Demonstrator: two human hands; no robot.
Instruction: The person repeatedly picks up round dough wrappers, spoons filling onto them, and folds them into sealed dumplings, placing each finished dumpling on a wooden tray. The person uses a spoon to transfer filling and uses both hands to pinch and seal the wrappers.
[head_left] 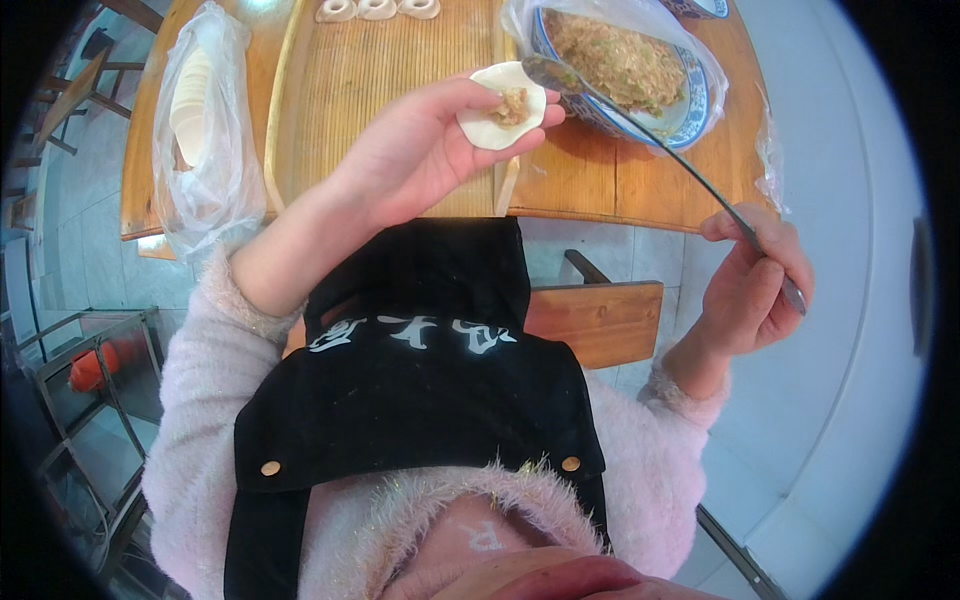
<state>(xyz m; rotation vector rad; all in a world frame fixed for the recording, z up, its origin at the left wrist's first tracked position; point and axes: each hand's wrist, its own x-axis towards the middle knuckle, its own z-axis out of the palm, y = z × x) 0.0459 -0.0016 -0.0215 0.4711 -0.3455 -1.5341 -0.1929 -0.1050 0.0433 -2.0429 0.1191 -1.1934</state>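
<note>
My left hand (425, 150) holds a round, pale dumpling wrapper (487, 132) flat across its fingers, the thumb pressing on its near edge. A small lump of meat filling (512, 105) sits in the wrapper's middle. In my right hand (752, 285) is a long metal spoon (680, 160), gripped near the handle's end. Its bowl, with some filling on it, hovers between the wrapper and a blue-and-white bowl (645, 133). That bowl is lined with clear plastic and heaped with minced filling (620, 60) flecked with green.
A slatted bamboo tray (385, 60) lies on the wooden table (600, 190), with several shaped dumplings (376, 9) at its far end. Left of it, a clear bag (215, 190) holds stacked wrappers (190, 100). Another patterned bowl (695, 7) shows at far right. A wooden stool (600, 325) stands below the table edge.
</note>
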